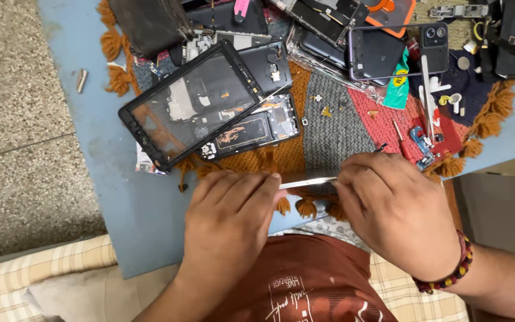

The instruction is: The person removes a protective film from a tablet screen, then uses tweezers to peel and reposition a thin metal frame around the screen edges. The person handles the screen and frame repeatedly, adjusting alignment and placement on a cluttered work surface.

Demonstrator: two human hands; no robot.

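My left hand (230,217) and my right hand (391,206) grip the two ends of a thin flat phone part (308,181), seen edge-on as a silvery strip, just above the near edge of the woven mat (341,128). A small dark tool tip (381,146) sticks out above my right hand's fingers. A black tablet frame with glass (195,104) leans over an opened phone body (251,128) on the mat beyond my left hand.
The blue table (108,179) carries the mat. At the back lie several phone shells, a purple phone back (397,50), a green packet (397,83), a red screwdriver (402,142), small screws and white parts. A metal piece (81,80) lies at the left.
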